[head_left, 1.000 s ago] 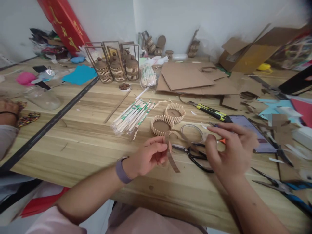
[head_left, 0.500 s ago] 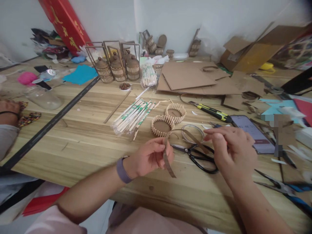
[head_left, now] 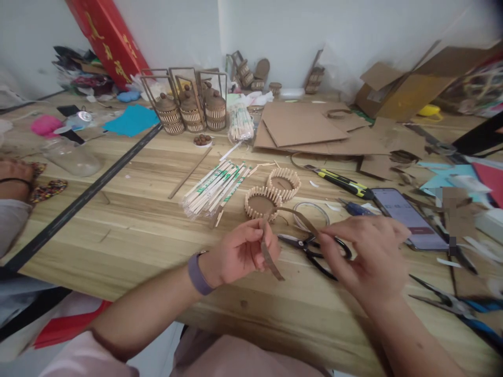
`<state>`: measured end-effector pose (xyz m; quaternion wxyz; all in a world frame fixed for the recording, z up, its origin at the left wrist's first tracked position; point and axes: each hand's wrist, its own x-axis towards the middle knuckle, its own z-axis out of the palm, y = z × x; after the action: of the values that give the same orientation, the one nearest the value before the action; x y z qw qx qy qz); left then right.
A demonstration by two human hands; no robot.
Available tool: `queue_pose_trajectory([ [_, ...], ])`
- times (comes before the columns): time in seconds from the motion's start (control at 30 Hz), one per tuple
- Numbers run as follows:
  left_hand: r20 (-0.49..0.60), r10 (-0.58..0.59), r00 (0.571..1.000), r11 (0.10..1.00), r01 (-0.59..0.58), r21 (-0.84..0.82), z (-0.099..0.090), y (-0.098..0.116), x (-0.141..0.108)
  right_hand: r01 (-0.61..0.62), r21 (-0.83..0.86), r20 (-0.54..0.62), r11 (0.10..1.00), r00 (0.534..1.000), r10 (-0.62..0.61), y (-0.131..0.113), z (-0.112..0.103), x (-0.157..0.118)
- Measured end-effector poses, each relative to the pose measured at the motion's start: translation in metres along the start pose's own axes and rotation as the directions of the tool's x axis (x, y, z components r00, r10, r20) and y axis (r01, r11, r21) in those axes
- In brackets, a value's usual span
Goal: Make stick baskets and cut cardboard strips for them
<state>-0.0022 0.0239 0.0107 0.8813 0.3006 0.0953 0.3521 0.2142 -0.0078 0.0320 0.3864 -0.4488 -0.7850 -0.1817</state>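
A thin brown cardboard strip (head_left: 297,215) arches between my two hands above the wooden table. My left hand (head_left: 245,248), with a purple band at the wrist, pinches it near one end, which hangs down below the fingers. The other end is between the thumb and fingers of my right hand (head_left: 365,256). Black-handled scissors (head_left: 301,244) lie beneath the strip, partly covered by my right hand. Just beyond are two round cardboard bases ringed with short upright sticks, the nearer ring (head_left: 262,204) and the farther ring (head_left: 283,181). A roll of clear tape (head_left: 311,216) lies beside them.
Wrapped sticks (head_left: 216,188) lie left of the rings. A utility knife (head_left: 341,181), a phone (head_left: 411,217) and pliers (head_left: 448,298) are at the right. Cardboard sheets (head_left: 302,125) and small lidded baskets (head_left: 192,112) stand farther back. Another person's hand (head_left: 15,180) rests at the far left.
My right hand has moved left and slightly down, and its fingers have closed on the strip's free end. My left hand keeps its hold, nearly still.
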Motion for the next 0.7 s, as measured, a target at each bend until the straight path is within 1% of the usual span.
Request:
queue_pose_trajectory([
  [0.03,0.004,0.018,1.0,1.0,-0.018,-0.015,0.001,0.002,0.0,0.046,0.031,0.058,0.998,0.997,-0.048,-0.002,0.002,0.001],
  [0.1,0.01,0.06,0.998,0.998,-0.059,-0.035,0.004,0.005,-0.001,0.102,0.069,0.191,0.992,0.975,-0.114,-0.006,0.009,-0.002],
  [0.13,0.012,0.08,0.997,0.996,-0.079,-0.041,0.005,0.007,-0.001,0.111,0.058,0.26,0.992,0.958,-0.122,-0.009,0.015,-0.004],
  [0.2,0.02,0.107,0.994,0.993,-0.106,-0.043,0.006,0.01,-0.001,0.103,-0.025,0.374,0.994,0.923,-0.086,-0.014,0.027,-0.012],
  [0.27,0.02,0.115,0.993,0.993,-0.114,-0.036,0.007,0.011,-0.001,0.097,-0.098,0.426,0.99,0.904,-0.046,-0.019,0.038,-0.018],
  [0.3,0.017,0.111,0.994,0.993,-0.11,-0.03,0.007,0.011,-0.002,0.092,-0.095,0.439,0.991,0.898,-0.041,-0.02,0.04,-0.02],
  [0.37,0.01,0.106,0.994,0.994,-0.106,-0.021,0.008,0.011,-0.002,0.067,0.009,0.449,0.998,0.891,-0.064,-0.021,0.04,-0.019],
  [0.43,0.021,0.113,0.993,0.993,-0.112,-0.024,0.008,0.012,-0.003,-0.01,0.171,0.455,0.985,0.888,-0.07,-0.017,0.034,-0.014],
  [0.5,0.057,0.124,0.991,0.992,-0.122,-0.034,0.008,0.014,-0.004,-0.137,0.268,0.46,0.954,0.888,-0.002,-0.008,0.023,-0.007],
  [0.53,0.08,0.127,0.989,0.992,-0.124,-0.038,0.008,0.015,-0.004,-0.198,0.264,0.461,0.944,0.886,0.057,-0.001,0.017,-0.004],
  [0.57,0.103,0.125,0.987,0.992,-0.122,-0.037,0.007,0.016,-0.004,-0.25,0.222,0.457,0.942,0.881,0.126,0.006,0.011,-0.001],
  [0.63,0.132,0.12,0.984,0.993,-0.117,-0.031,0.006,0.017,-0.005,-0.345,0.036,0.425,0.938,0.855,0.298,0.022,-0.001,0.003],
  [0.67,0.144,0.115,0.983,0.993,-0.112,-0.025,0.005,0.017,-0.005,-0.4,-0.084,0.391,0.913,0.829,0.399,0.029,-0.007,0.005],
  [0.7,0.158,0.108,0.982,0.994,-0.106,-0.02,0.005,0.017,-0.006,-0.466,-0.193,0.343,0.864,0.793,0.504,0.035,-0.012,0.007],
])
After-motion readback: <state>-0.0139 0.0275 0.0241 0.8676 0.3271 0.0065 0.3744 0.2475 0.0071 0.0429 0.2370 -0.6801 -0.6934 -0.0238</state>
